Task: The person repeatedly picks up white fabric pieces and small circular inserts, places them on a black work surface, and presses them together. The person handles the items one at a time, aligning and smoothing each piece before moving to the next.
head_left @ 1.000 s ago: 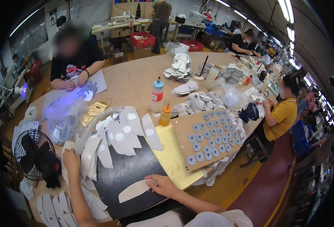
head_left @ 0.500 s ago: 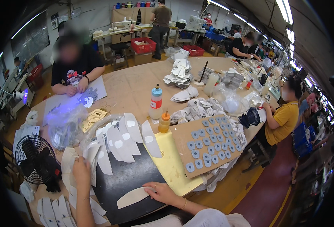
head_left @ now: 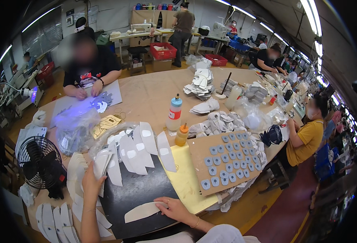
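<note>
My right hand (head_left: 173, 209) pinches the right end of a curved off-white fabric panel (head_left: 143, 212), which lies on a black board (head_left: 134, 192) in front of me. Left of the board, my left hand (head_left: 92, 180) has its fingers and thumb around the lower end of a bundle of white panels (head_left: 103, 158). Part of its grip is hidden. Just beside it stands a fanned row of cream panels (head_left: 75, 172). Several grey-white panels with white patches (head_left: 130, 154) overlap along the board's far edge, with a single panel (head_left: 165, 152) to their right.
A black fan (head_left: 39, 162) stands at the left. Beyond the board are a blue-capped bottle (head_left: 174, 114) and an orange-capped bottle (head_left: 181, 135). A brown board with grey-blue pieces (head_left: 200, 156) lies at the right, beside yellow paper (head_left: 186, 178). Co-workers sit across and to the right.
My left hand has moved from the fanned cream panels rightward to the white bundle. My right hand stays on the curved panel. The view has shifted slightly.
</note>
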`<state>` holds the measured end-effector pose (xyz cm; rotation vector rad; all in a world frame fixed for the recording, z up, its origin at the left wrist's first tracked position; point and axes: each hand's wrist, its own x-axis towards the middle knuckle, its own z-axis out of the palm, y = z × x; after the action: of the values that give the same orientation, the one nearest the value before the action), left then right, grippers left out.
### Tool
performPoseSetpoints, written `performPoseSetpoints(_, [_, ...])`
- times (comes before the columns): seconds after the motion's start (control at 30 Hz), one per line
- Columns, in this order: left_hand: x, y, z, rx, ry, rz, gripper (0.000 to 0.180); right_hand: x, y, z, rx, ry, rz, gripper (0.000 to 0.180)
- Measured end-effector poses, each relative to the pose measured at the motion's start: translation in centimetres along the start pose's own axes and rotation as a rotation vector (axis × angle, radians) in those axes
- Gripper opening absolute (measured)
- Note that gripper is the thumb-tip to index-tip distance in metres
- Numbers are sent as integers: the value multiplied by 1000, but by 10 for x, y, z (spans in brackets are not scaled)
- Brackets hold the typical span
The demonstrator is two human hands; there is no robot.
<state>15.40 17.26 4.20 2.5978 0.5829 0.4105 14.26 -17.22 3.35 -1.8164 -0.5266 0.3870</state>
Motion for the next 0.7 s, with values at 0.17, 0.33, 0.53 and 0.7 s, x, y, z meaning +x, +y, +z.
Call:
performPoseSetpoints(0.17, [-5, 15, -3, 66, -48, -37, 100, -3, 2, -1, 19, -11, 33, 27])
performPoseSetpoints(0.33, [-4, 2, 5, 86, -51, -31, 102, -4, 2, -3, 12, -23, 23, 27])
performPoseSetpoints(0.53, [1, -3, 10, 97, -29, -23, 102, -2, 3, -2, 10, -21, 1, 27])
performPoseSetpoints(0.7, [2, 4, 11, 103, -60, -107, 100, -2, -1, -3, 19, -24, -17, 25])
